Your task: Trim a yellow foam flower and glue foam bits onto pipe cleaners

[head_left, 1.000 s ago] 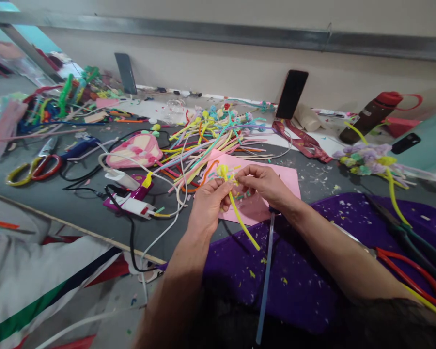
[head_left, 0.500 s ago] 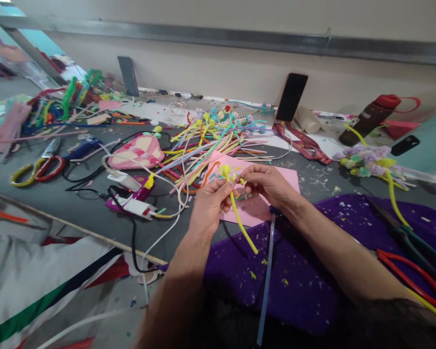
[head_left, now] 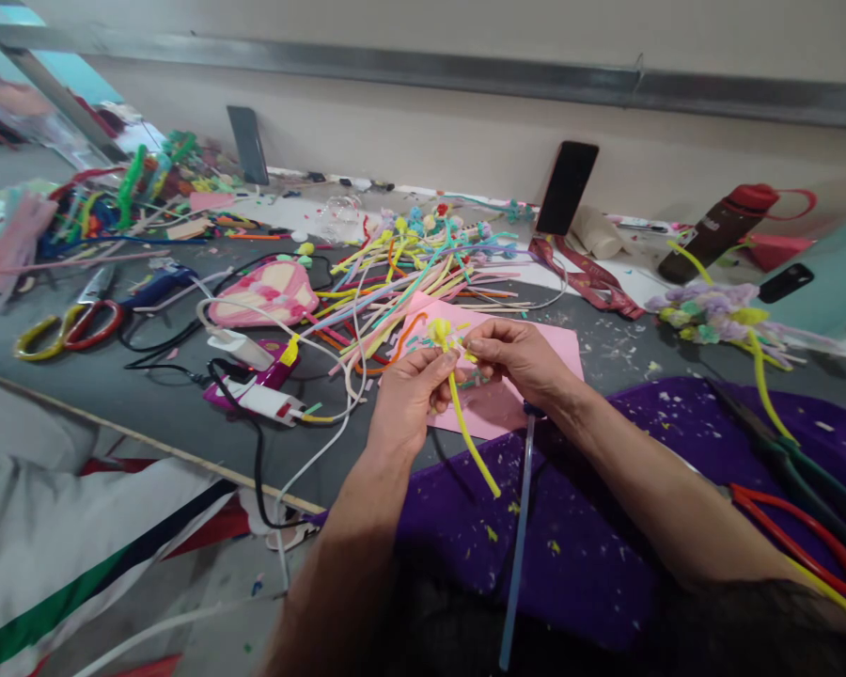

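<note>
My left hand (head_left: 415, 387) pinches a yellow pipe cleaner (head_left: 469, 442) between thumb and fingers. The stem hangs down toward me, and a bunched yellow head shows above the thumb. Close on its right, my right hand (head_left: 506, 353) has thumb and forefinger closed at a small yellow bit beside that head; whether this bit joins the stem is too small to tell. Both hands are over a sheet of pink paper (head_left: 550, 353) with coloured scraps on it. A clear glue stick (head_left: 518, 545) lies below the right wrist, its upper end at a dark blue tip.
Behind lies a heap of coloured pipe cleaners (head_left: 409, 259). Scissors (head_left: 70, 324) and a purple power strip (head_left: 274, 371) with cables are leftward. Rightward are a pipe-cleaner bouquet (head_left: 719, 310), a bottle (head_left: 719, 230) and red-handled scissors (head_left: 804, 531). A phone (head_left: 568, 188) leans at the wall.
My right hand's fingertips have shifted slightly at the yellow head. The left hand keeps its pinch on the stem, nearly still.
</note>
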Available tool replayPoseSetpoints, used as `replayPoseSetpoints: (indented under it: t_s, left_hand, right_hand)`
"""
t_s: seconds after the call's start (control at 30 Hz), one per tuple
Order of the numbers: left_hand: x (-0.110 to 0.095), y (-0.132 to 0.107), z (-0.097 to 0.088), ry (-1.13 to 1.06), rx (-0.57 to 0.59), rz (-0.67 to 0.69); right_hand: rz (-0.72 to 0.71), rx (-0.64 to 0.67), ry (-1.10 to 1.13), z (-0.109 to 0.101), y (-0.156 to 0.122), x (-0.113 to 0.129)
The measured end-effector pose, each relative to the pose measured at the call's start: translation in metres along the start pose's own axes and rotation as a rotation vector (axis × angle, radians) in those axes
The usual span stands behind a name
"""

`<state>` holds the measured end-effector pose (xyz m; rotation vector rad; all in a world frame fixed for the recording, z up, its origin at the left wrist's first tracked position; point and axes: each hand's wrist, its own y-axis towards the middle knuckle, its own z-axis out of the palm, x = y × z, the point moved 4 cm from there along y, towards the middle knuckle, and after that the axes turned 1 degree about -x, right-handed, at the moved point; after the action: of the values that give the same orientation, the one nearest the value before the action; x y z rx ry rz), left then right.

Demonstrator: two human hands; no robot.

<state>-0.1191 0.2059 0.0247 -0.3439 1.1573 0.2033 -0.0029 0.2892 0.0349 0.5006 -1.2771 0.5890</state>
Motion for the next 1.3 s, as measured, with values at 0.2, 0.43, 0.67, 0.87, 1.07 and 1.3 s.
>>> replayPoseSetpoints:
  t_s: [0.2, 0.43, 0.67, 0.87, 1.07, 1.3]
  left_hand:
    - [0.002, -0.001, 0.000, 0.007, 0.024, -0.046]
    - [0.006, -0.001, 0.000, 0.015, 0.055, -0.083]
    - [0.002, 0.000, -0.001, -0.008, -0.011, -0.050]
    - [0.001, 0.000, -0.003, -0.011, -0.048, -0.030]
    - [-0.002, 0.001, -0.004, -0.002, -0.046, -0.009]
    - [-0.005, 0.001, -0.006, 0.027, -0.035, 0.003]
  right_hand:
    - [-0.004, -0.007, 0.033, 0.002, 0.000, 0.000]
    - [-0.065, -0.002, -0.053, 0.007, -0.004, 0.003]
    - [-0.047, -0.008, -0.044, 0.011, -0.005, 0.002]
    - [0.011, 0.050, -0.075, 0.013, -0.006, -0.001]
    - [-0.042, 0.020, -0.256, 0.007, -0.002, 0.002]
    - [-0.240, -0.086, -0.678, -0.007, 0.004, 0.002]
